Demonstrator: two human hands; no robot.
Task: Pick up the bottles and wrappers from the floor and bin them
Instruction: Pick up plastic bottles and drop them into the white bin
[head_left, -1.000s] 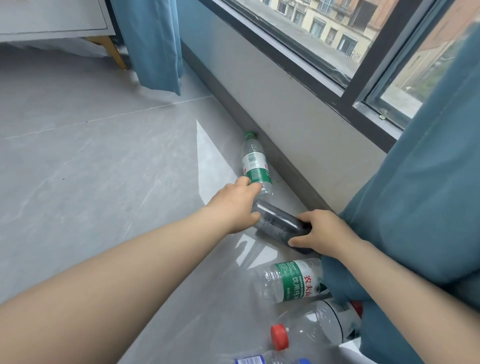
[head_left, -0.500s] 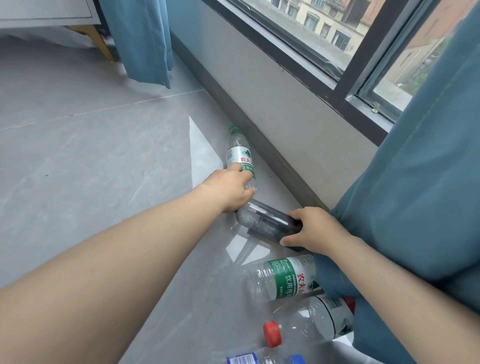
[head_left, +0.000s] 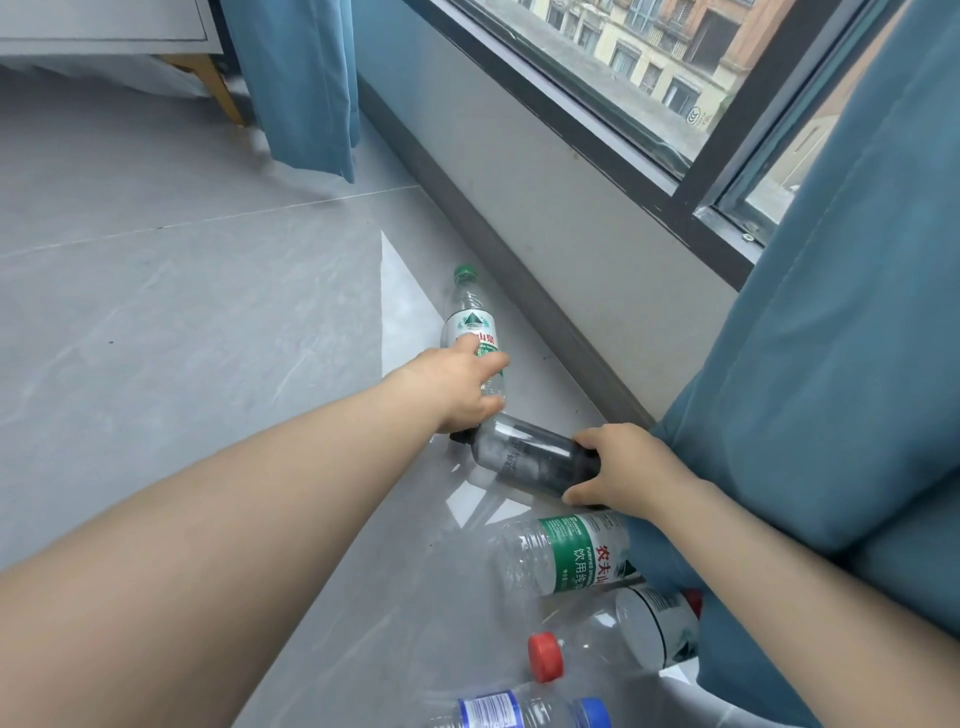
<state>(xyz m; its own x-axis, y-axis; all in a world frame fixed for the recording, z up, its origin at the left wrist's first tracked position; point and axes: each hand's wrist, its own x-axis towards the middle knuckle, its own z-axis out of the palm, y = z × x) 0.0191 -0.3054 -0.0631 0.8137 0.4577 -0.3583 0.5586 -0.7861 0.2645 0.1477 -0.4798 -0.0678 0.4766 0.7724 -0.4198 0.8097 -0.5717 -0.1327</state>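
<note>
A clear green-capped bottle lies on the grey floor by the skirting. My left hand reaches over its lower half, fingers curled round it. Just nearer lies a dark smoky bottle; my right hand grips its base end. Closer to me are three more bottles: a green-labelled bottle on its side, a red-capped bottle partly under the curtain, and a blue-capped bottle at the bottom edge. I see no wrappers and no bin.
A teal curtain bunches on the floor at the right, over the bottles' ends. The wall under the window runs diagonally. Another curtain panel and a wooden furniture leg stand at the far left. Open tiled floor spreads left.
My left hand has slid further along the green-capped bottle, which has rolled to show its mountain logo. My right hand stays on the dark bottle.
</note>
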